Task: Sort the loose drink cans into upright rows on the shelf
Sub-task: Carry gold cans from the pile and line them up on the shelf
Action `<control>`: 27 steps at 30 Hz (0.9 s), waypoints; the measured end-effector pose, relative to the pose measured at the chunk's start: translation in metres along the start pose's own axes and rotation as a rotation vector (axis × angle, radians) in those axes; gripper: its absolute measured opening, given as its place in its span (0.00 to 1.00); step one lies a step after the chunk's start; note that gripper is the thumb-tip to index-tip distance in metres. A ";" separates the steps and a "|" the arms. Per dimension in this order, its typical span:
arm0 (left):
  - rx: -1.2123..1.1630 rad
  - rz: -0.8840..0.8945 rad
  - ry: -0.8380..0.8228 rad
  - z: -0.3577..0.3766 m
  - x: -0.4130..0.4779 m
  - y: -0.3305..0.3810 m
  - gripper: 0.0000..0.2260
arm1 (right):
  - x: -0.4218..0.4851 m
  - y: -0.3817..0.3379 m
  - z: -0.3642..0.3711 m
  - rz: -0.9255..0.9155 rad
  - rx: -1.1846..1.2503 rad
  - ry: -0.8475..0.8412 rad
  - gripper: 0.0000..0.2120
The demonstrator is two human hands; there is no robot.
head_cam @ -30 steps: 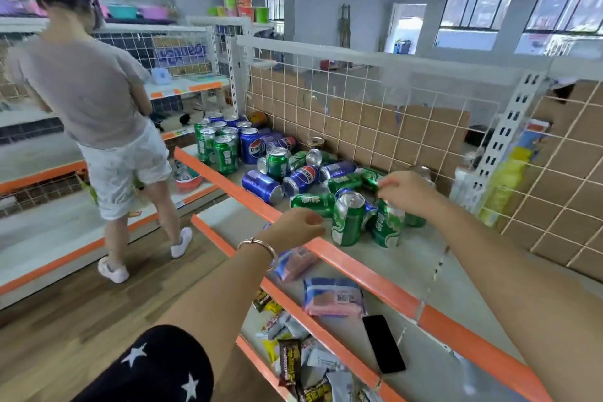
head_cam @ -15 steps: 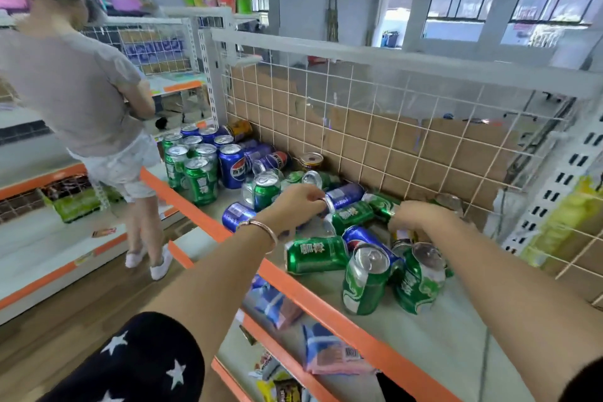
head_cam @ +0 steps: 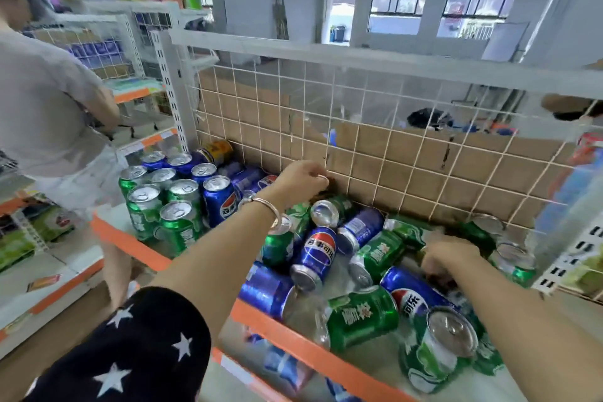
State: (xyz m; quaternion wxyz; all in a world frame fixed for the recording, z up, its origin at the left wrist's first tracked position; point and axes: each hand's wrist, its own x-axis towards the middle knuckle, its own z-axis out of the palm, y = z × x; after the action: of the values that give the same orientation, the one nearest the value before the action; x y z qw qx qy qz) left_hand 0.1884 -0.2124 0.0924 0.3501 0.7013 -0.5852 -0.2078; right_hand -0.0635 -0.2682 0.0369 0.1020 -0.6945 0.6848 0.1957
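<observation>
Store room: grey walls, windows (head_cam: 440, 6) at the back, dark ceiling. A second person (head_cam: 42, 108) in a grey top stands at left. White shelf (head_cam: 137, 246) with orange front lip, wire grid (head_cam: 391, 127) behind it, backed by cardboard (head_cam: 473, 166). Green and blue upright cans (head_cam: 176, 196) stand in rows at the shelf's left end. The loose cans (head_cam: 362, 313) lie jumbled from mid-shelf to right. Curled left hand (head_cam: 301, 184) up by the grid, curled right hand (head_cam: 448, 256) down in the pile. Can't tell what either holds.

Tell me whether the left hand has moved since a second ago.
Yes. The left hand has gone from the orange front edge, across the loose cans, to the wire grid at the back.
</observation>
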 end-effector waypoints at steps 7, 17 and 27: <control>0.170 -0.003 -0.086 -0.024 0.044 -0.036 0.17 | -0.002 -0.001 -0.040 -0.034 0.221 0.003 0.19; 0.625 0.343 -0.339 0.008 0.090 -0.047 0.26 | -0.002 -0.070 -0.054 -0.243 0.665 0.351 0.43; 1.129 0.559 -0.340 0.031 0.105 -0.040 0.30 | 0.010 -0.035 -0.052 -0.148 0.438 0.142 0.48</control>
State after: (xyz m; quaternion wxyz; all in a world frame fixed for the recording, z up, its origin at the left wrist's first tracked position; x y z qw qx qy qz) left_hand 0.2177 -0.3191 0.0546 -0.1289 0.5562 -0.8119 0.1221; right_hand -0.0221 -0.2975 0.0751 0.2157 -0.7161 0.6637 -0.0146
